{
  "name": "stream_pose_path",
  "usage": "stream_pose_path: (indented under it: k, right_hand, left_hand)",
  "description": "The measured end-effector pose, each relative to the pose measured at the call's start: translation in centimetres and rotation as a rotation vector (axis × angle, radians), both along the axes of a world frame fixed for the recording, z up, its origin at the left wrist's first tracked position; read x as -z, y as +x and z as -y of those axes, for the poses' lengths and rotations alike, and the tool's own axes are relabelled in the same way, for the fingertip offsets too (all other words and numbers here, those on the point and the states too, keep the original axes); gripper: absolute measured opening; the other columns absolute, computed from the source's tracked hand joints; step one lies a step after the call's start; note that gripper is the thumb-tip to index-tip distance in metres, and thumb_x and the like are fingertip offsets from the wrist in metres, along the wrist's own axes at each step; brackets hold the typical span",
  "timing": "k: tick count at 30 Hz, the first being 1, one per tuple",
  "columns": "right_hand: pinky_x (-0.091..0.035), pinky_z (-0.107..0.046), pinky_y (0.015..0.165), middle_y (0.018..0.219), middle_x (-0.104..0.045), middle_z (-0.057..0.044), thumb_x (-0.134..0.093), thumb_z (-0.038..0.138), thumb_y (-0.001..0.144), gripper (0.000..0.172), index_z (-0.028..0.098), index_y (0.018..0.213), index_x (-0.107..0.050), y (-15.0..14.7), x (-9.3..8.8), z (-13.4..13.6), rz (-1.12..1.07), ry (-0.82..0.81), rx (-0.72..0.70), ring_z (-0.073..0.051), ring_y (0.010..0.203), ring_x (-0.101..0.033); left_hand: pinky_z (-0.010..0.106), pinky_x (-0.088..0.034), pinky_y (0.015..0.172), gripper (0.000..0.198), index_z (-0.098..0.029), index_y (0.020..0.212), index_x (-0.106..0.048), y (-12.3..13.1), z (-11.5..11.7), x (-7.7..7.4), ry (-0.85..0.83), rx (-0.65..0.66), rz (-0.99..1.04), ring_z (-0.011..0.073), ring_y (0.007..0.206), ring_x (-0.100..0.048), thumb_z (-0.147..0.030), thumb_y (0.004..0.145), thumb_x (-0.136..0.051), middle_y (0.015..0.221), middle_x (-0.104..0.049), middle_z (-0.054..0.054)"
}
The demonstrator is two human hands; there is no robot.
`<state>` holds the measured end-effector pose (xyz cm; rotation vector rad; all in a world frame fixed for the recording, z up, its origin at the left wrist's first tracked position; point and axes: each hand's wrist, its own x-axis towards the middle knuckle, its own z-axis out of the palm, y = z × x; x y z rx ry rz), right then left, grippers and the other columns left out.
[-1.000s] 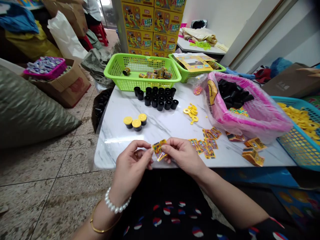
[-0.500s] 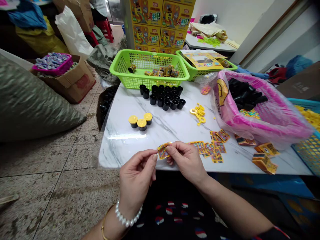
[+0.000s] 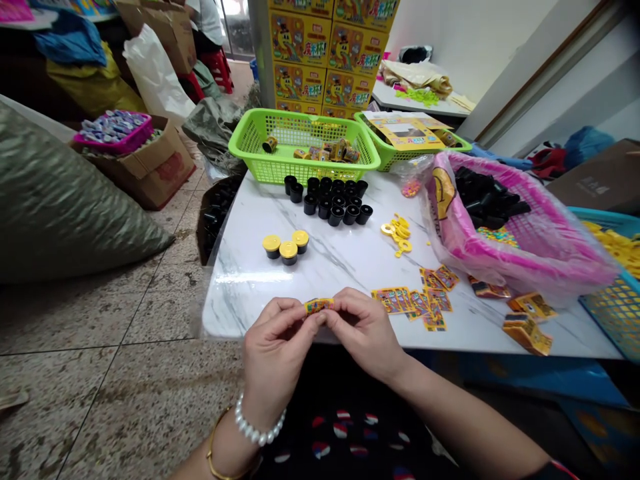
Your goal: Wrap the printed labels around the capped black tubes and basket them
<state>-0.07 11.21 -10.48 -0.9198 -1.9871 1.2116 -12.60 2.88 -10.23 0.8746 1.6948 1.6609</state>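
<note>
Closest to the camera, the left hand (image 3: 277, 340), with a pearl bracelet (image 3: 260, 427) and a gold bangle (image 3: 220, 457) at its wrist, and the right hand (image 3: 363, 330) come together just over the near edge of the desk (image 3: 235, 300). Their fingertips pinch a small printed packet (image 3: 319, 306) from either end, and the packet is held in the air between them, above that edge.

Just right of the hands, loose printed packets (image 3: 405, 300) lie spread on the marble top, with a small pile of packets (image 3: 526, 333) near the right edge. Three black cups with yellow lids (image 3: 286, 248) stand left of centre, and a scatter of yellow rings (image 3: 399, 235) lies beyond the loose packets. Farther on stand uncapped black cups (image 3: 336, 203) in a tight cluster. A pink basket (image 3: 480, 257) lined with clear plastic holds more black cups, and a blue basket (image 3: 607, 313) of yellow lids sits at the right corner. A green basket (image 3: 260, 133) of small wrapped cups sits at the far edge, before stacked printed cartons (image 3: 320, 60).
</note>
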Motion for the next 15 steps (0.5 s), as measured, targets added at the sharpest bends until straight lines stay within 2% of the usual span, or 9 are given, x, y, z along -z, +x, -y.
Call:
stream_pose_path:
  k: [2,4,7,9,12,13,15]
  right_hand:
    - [-0.042,-0.03,0.062,0.068,-0.058,-0.001,-0.064,0.027,0.088,0.022,0.019,0.067,-0.062,-0.1,-0.4,-0.1,0.031,0.054,-0.022,-0.015,0.065,-0.054]
    - [-0.043,-0.029,0.06,0.068,-0.058,-0.001,-0.065,0.029,0.087,0.02,0.019,0.069,-0.065,-0.2,-1.2,-0.7,0.064,0.047,-0.077,-0.015,0.063,-0.054]
    - [-0.048,-0.029,0.063,0.076,-0.066,-0.003,-0.064,0.031,0.088,0.014,0.02,0.082,-0.07,-0.9,-2.7,-2.7,0.051,0.022,-0.118,-0.016,0.068,-0.059]
    - [-0.053,-0.033,0.076,0.097,-0.07,-0.007,-0.06,0.022,0.086,0.016,0.02,0.099,-0.069,-2.0,-3.5,-4.8,0.025,0.169,-0.077,-0.019,0.087,-0.065]
    - [-0.045,-0.043,0.104,0.135,-0.059,-0.011,-0.053,0.003,0.077,0.051,0.018,0.125,-0.06,-4.6,-3.7,-8.0,0.154,0.521,-0.124,-0.025,0.124,-0.054]
    - [-0.041,-0.044,0.107,0.138,-0.058,-0.011,-0.052,0.0,0.075,0.057,0.017,0.129,-0.058,-5.5,-3.5,-8.9,0.231,0.579,-0.173,-0.026,0.127,-0.051]
    - [-0.042,-0.045,0.106,0.13,-0.065,-0.011,-0.055,0.001,0.076,0.052,0.015,0.126,-0.06,-6.8,-3.0,-10.2,0.375,0.616,-0.247,-0.027,0.12,-0.056]
  left_hand:
    - [0.023,-0.049,0.053,0.006,-0.023,0.079,-0.08,-0.2,0.1,-0.3,-0.036,-0.019,0.061,0.0114,0.059,-0.059,-0.025,0.074,-0.08,0.085,-0.07,0.002]
    - [0.022,-0.044,0.044,0.009,-0.021,0.081,-0.079,-0.6,0.3,-0.6,-0.102,-0.016,0.135,0.0088,0.045,-0.051,-0.028,0.076,-0.078,0.068,-0.07,0.001]
    - [0.02,-0.032,0.036,0.017,-0.017,0.08,-0.077,-1.6,0.3,-0.9,-0.164,-0.012,0.276,0.0067,0.035,-0.041,-0.033,0.076,-0.077,0.045,-0.059,-0.003]
    - [0.017,-0.026,0.034,0.021,-0.015,0.08,-0.075,-2.3,0.2,-1.0,-0.172,0.011,0.398,0.0048,0.033,-0.039,-0.034,0.072,-0.079,0.048,-0.061,-0.002]
    - [0.014,-0.022,0.034,0.026,-0.013,0.078,-0.072,-3.1,-0.1,-1.0,-0.197,0.073,0.563,0.0029,0.032,-0.04,-0.034,0.067,-0.083,0.048,-0.061,-0.001]
    - [0.013,-0.021,0.033,0.027,-0.013,0.078,-0.07,-3.3,-0.2,-1.0,-0.207,0.093,0.604,0.0026,0.032,-0.039,-0.034,0.067,-0.083,0.046,-0.059,-0.002]
    - [0.012,-0.016,0.032,0.027,-0.014,0.08,-0.068,-3.7,-0.2,-1.0,-0.223,0.122,0.66,0.0017,0.031,-0.035,-0.034,0.068,-0.083,0.043,-0.056,-0.004]
